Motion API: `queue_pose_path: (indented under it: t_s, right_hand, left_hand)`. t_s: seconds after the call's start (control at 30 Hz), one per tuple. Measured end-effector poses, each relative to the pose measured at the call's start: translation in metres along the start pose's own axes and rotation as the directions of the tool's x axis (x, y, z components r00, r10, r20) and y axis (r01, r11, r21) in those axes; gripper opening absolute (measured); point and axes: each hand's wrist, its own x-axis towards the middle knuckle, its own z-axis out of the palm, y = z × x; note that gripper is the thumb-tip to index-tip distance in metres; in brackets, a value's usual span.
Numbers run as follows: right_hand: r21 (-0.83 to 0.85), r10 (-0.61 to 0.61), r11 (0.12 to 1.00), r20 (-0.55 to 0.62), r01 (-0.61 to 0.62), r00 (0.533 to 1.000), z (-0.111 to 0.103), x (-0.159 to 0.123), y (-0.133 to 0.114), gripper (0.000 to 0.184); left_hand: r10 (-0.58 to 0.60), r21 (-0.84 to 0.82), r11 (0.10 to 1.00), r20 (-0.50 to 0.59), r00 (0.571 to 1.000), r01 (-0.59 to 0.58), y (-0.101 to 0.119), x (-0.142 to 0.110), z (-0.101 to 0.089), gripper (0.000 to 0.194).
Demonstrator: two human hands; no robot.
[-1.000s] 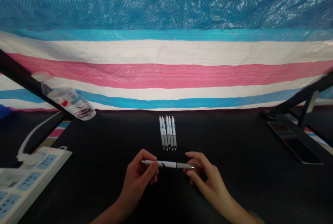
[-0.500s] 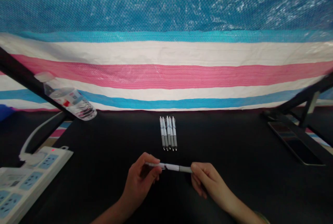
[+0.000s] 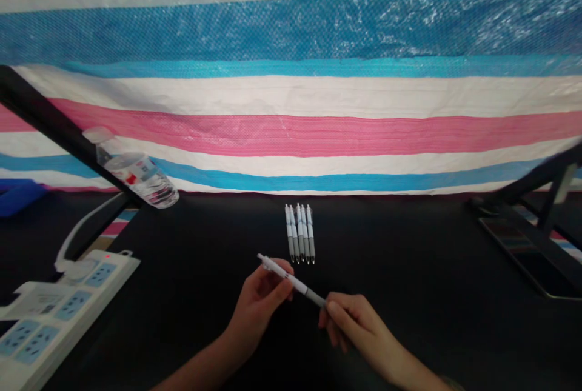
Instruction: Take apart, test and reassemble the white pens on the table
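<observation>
A white ballpoint pen with a grey grip (image 3: pixel 297 284) is held between my two hands above the black table. It slants from its clicker end at upper left down to its tip end at lower right. My left hand (image 3: pixel 259 303) pinches the white barrel between thumb and fingers. The thumb and index finger of my right hand (image 3: pixel 357 324) close on the grey grip and hide the tip. Beyond my hands, several similar pens (image 3: pixel 300 233) lie side by side in a row, clickers pointing away from me.
At left lies a white power strip (image 3: pixel 75 312) with a plug and cable. A water bottle (image 3: pixel 145 176) leans by a black bar. A phone (image 3: pixel 530 257) rests at right near another black support. Behind the table (image 3: pixel 400 245) hangs a striped plastic sheet (image 3: pixel 291 136).
The pen has turned from nearly level to a slant, its clicker end now raised at upper left and clear of my left fingers. The whole view has shifted slightly.
</observation>
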Motion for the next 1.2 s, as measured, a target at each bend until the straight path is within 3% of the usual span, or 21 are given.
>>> queue_pose_path:
  t_s: [0.1, 0.2, 0.33, 0.4, 0.5, 0.63, 0.93, 1.07, 1.2]
  right_hand:
    - [0.014, -0.009, 1.0, -0.025, 0.009, 1.0, 0.001, 0.001, 0.0, 0.055]
    - [0.033, -0.007, 0.999, -0.037, 0.008, 0.999, 0.001, 0.002, 0.002, 0.053]
    - [0.011, -0.009, 1.0, -0.03, 0.01, 1.0, 0.0, 0.001, 0.002, 0.051]
    - [-0.005, -0.012, 1.0, -0.022, 0.012, 1.0, 0.0, 0.0, 0.002, 0.05]
    - [-0.023, -0.017, 1.0, -0.019, 0.017, 1.0, 0.0, -0.002, -0.001, 0.049]
    - [-0.033, -0.022, 0.999, -0.013, 0.021, 1.0, 0.001, -0.002, -0.002, 0.047]
    - [-0.035, -0.037, 0.999, -0.01, 0.037, 0.999, 0.0, -0.001, -0.002, 0.048]
    - [-0.016, -0.032, 0.999, -0.02, 0.031, 0.999, 0.0, 0.0, 0.0, 0.048]
    - [-0.006, -0.032, 0.999, -0.019, 0.032, 0.999, 0.0, 0.002, 0.002, 0.048]
  left_hand:
    - [-0.018, -0.114, 0.993, -0.026, 0.999, 0.015, 0.006, 0.004, 0.001, 0.027]
    - [-0.031, -0.078, 0.996, 0.002, 1.0, 0.031, 0.007, 0.007, -0.003, 0.031]
    - [0.008, 0.008, 1.0, 0.094, 0.996, -0.008, 0.002, 0.012, -0.01, 0.072]
    - [-0.004, 0.025, 1.0, 0.13, 0.991, 0.001, 0.001, 0.012, -0.011, 0.079]
    - [-0.045, 0.059, 0.998, 0.168, 0.985, 0.035, 0.003, 0.012, -0.008, 0.068]
    - [-0.055, 0.038, 0.998, 0.133, 0.99, 0.051, 0.006, 0.009, -0.003, 0.058]
    - [-0.068, 0.028, 0.998, 0.165, 0.984, 0.065, 0.006, 0.01, -0.004, 0.06]
    - [-0.068, 0.007, 0.998, 0.167, 0.984, 0.068, 0.005, 0.011, -0.007, 0.073]
    - [-0.085, -0.005, 0.996, 0.115, 0.99, 0.087, 0.006, 0.011, -0.008, 0.063]
